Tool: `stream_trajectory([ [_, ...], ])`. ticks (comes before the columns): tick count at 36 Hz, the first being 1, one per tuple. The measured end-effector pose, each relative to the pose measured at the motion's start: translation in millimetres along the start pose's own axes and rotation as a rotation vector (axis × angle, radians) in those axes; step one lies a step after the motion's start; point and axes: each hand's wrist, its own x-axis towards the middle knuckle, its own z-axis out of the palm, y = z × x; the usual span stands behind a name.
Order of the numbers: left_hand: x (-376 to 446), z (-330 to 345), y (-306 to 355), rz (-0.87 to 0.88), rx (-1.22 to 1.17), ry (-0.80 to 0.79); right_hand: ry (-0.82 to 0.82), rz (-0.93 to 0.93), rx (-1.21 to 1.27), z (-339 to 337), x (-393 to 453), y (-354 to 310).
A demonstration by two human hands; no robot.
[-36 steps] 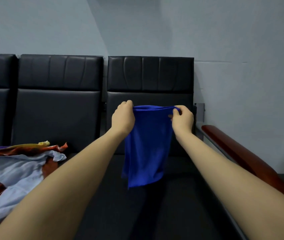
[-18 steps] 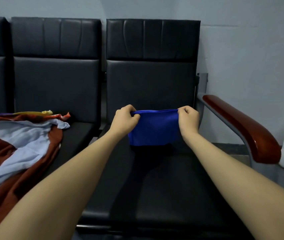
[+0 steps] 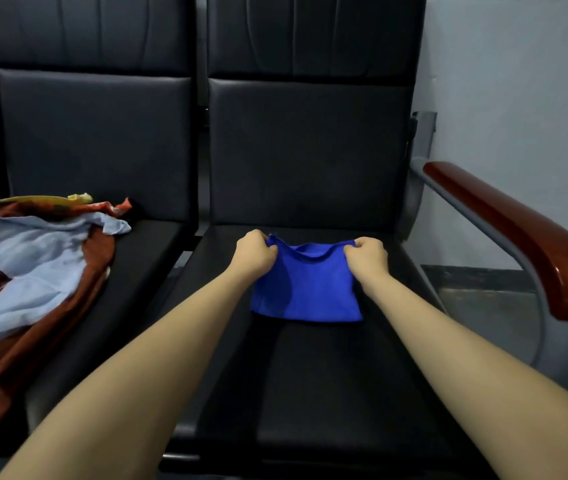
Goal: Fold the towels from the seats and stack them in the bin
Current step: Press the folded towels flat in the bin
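Black seat (image 3: 310, 375) carries a folded blue towel (image 3: 306, 292) near its back edge, long axis running left to right, with the left hand (image 3: 254, 254) and right hand (image 3: 367, 259) each pinching a far corner, equally near.

Views: you have one, worn on your head.
Facing: forward and down at the black seat (image 3: 310, 375), its backrest (image 3: 310, 150) filling the top.
Nearness: close, your forearms reaching in from the bottom edge.
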Motion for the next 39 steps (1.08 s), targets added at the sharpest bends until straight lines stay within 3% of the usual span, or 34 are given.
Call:
stream_trajectory([
  [8,28,24,-22,-0.138,0.034,-0.047,-0.101,-0.005,-0.169,26,17,21],
  [18,53,28,-17,-0.11,-0.033,0.103,0.058,-0.075,-0.039,36,40,25],
  [22,52,34,-14,-0.129,0.238,0.101,-0.024,-0.075,-0.242,41,45,26],
  [26,43,45,-21,0.104,0.454,0.219,-0.044,-0.116,-0.401,43,49,34],
  [31,33,56,-22,0.284,0.503,0.014,-0.137,-0.258,-0.391,40,41,36],
  [34,28,60,-28,0.253,0.634,-0.093,-0.169,-0.36,-0.513,38,34,37],
  [39,15,59,-27,0.144,0.63,-0.186,-0.212,-0.486,-0.654,32,29,37],
])
